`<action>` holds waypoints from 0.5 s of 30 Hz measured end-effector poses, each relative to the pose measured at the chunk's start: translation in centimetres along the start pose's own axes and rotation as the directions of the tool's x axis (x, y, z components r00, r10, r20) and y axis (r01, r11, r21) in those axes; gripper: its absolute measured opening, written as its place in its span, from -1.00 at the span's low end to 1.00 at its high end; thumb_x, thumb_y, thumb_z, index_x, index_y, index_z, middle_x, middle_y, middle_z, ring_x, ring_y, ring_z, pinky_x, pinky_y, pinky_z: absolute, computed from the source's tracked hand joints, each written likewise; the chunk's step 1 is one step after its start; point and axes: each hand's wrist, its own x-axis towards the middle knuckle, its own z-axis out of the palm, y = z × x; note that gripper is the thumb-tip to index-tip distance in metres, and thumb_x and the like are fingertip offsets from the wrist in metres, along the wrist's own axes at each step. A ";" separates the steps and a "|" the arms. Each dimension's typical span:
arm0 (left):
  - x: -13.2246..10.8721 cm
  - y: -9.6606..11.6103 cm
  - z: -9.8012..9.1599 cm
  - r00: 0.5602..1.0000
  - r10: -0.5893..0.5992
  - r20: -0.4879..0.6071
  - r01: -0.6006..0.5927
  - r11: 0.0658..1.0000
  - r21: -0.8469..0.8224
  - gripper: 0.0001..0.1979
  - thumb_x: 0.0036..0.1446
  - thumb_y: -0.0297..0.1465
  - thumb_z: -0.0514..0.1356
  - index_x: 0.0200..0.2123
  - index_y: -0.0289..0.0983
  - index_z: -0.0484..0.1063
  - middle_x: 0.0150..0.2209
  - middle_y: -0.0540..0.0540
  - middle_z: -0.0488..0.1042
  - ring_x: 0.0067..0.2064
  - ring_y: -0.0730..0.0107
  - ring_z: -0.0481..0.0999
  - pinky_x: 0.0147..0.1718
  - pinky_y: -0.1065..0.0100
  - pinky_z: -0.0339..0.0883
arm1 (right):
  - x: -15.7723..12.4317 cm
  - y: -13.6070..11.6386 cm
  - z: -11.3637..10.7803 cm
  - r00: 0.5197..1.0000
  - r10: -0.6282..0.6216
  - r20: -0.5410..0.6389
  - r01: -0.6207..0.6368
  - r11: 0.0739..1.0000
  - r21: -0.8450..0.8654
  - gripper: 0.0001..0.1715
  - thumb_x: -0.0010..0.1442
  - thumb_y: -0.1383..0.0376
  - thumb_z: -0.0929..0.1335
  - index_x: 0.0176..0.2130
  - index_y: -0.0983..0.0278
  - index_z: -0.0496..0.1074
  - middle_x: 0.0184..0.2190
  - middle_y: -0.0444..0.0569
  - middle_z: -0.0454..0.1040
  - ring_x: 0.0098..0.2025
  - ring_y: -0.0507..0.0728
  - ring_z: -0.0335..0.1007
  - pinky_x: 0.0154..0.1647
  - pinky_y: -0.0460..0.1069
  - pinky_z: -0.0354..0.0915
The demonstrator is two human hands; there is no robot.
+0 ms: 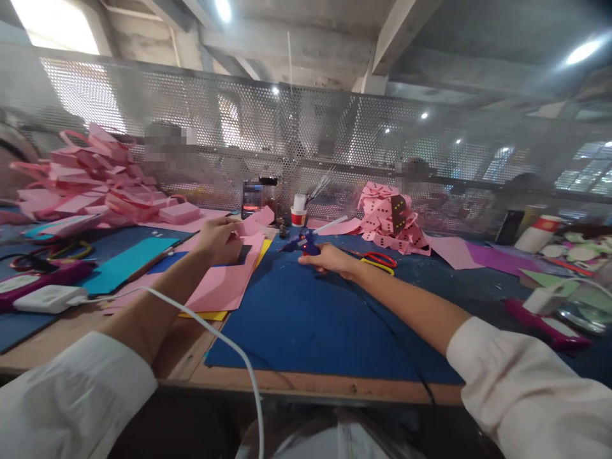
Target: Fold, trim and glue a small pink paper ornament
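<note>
My left hand [220,241] is over the sheets at left of centre, its fingers bent and closed on a pink paper piece [258,220] that sticks out to the right. Beneath it lie pink paper sheets [220,287], with a small dark piece [245,254] beside the fingers. In my right hand [329,260] is a blue hot glue gun [302,243], its nozzle pointing left, with a small red light on its body. From it a dark cord [382,319] trails toward the table's front edge. The left fingertips are partly hidden.
A large pile of pink paper pieces [100,185] stands at the left; dotted pink pieces [389,217] are stacked at the back right. Scissors [380,260] lie by my right wrist. A white cable [229,341] crosses my left forearm. A paper cup [299,215] stands behind.
</note>
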 end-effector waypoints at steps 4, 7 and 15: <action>0.5 -0.3 -0.2 0.997 -0.058 -0.056 0.055 0.997 -0.046 -0.85 -0.06 -0.37 0.27 -0.48 -0.36 0.43 -0.64 0.06 0.35 -0.55 0.54 0.27 -0.53 0.45 0.11 | 0.3 0.0 1.1 0.997 0.009 0.077 -0.009 1.000 -0.003 -0.57 0.00 0.01 0.49 -0.37 0.29 0.38 -0.66 -0.24 0.20 -0.65 -0.07 0.08 -0.69 -0.15 0.04; 0.8 -0.3 -0.3 0.993 -0.076 -0.093 0.069 0.995 -0.078 -0.85 -0.08 -0.38 0.27 -0.47 -0.37 0.43 -0.62 0.05 0.36 -0.55 0.55 0.27 -0.53 0.45 0.11 | 0.4 0.2 1.4 0.997 0.036 0.071 -0.035 0.999 -0.008 -0.61 0.01 0.05 0.49 -0.37 0.29 0.38 -0.68 -0.25 0.19 -0.67 -0.07 0.08 -0.71 -0.15 0.05; 0.7 -0.2 -0.3 0.989 -0.102 -0.106 0.090 0.989 -0.115 -0.85 -0.09 -0.41 0.27 -0.43 -0.39 0.45 -0.62 0.04 0.39 -0.52 0.54 0.31 -0.48 0.43 0.15 | 0.8 0.2 1.8 0.997 0.051 0.052 -0.051 0.999 -0.017 -0.66 0.03 0.12 0.49 -0.36 0.30 0.38 -0.69 -0.25 0.21 -0.68 -0.08 0.08 -0.72 -0.17 0.05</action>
